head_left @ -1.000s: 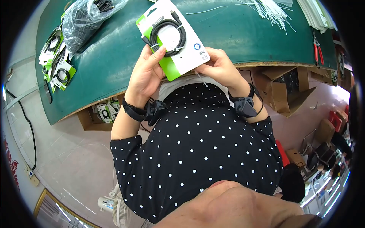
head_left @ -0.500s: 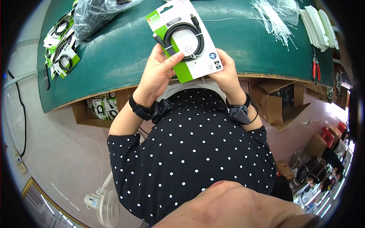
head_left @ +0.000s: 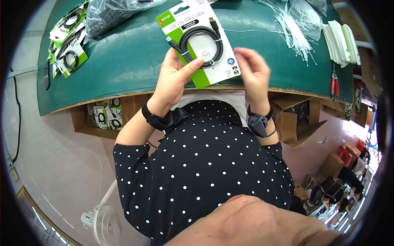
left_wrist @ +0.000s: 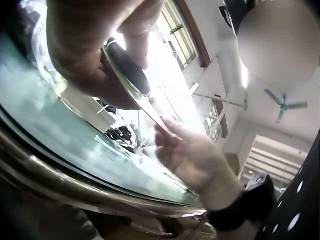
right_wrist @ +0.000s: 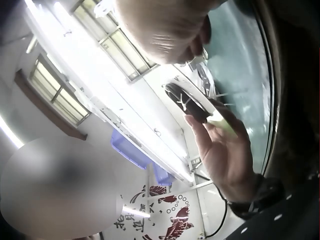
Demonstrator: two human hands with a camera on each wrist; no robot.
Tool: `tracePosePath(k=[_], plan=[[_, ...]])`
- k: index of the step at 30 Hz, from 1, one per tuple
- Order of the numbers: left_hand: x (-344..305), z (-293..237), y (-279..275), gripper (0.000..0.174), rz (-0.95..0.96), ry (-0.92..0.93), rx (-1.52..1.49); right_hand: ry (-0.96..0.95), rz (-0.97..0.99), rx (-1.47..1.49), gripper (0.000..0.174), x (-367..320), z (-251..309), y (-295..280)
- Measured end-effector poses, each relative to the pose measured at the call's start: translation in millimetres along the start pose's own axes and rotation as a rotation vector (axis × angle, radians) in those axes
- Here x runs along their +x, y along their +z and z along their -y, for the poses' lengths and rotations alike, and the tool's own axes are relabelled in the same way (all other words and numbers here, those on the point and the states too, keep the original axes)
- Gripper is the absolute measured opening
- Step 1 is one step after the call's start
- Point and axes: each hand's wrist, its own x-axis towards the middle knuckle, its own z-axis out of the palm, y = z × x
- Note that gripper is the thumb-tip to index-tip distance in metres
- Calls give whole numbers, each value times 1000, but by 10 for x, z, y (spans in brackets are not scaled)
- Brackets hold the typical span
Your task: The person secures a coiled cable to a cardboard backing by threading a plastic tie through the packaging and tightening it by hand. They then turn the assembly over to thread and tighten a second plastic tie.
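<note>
A white and green card [head_left: 225,69] carries a coiled black cable [head_left: 220,48] fastened with white ties, and stands tilted above the table's front edge. The left hand [head_left: 174,80] grips its lower left side, thumb on the front near the coil. At the card's right edge is the right hand [head_left: 256,76], fingers bent and slightly blurred; in the head view it is beside the card. In the left wrist view the fingertips of the right hand [left_wrist: 192,160] meet the card's edge. The right wrist view has the left hand [right_wrist: 227,155] holding the card from below.
On the green table [head_left: 123,61] lie packaged cables [head_left: 72,59] and a grey plastic bag [head_left: 107,18] at left, white ties [head_left: 293,30], stacked cards [head_left: 338,41] and red-handled pliers [head_left: 335,86] at right. Cardboard boxes [head_left: 301,137] stand below the table edge.
The right hand has shifted to the right along the card's edge, its fingers more in view. The card, in the left hand, has turned slightly more upright and its printed top shows.
</note>
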Motion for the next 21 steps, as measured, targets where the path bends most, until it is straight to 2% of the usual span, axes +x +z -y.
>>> tracePosePath(k=[1, 3, 4, 7, 12, 15, 21], plan=[[3, 10, -6, 50, -2, 7, -2, -157, -73, -194, 25, 44, 100, -29], [5, 49, -13, 50, -12, 169, 92, -469, -223, -578, 26, 104, 268, -53], [1, 64, -12, 51, -16, 245, 141, -469, -223, -579, 26, 117, 304, -4], [-17, 80, 14, 51, -16, 275, 166, -685, 77, -803, 26, 157, 360, 251], [-25, 112, -12, 52, -9, 290, 220, -535, 24, -720, 26, 138, 351, 379], [-9, 146, -26, 53, 4, 329, 268, -295, -22, -685, 18, 149, 415, 428], [-18, 139, -49, 51, 46, 350, 369, -305, 22, -744, 14, 212, 419, 432]])
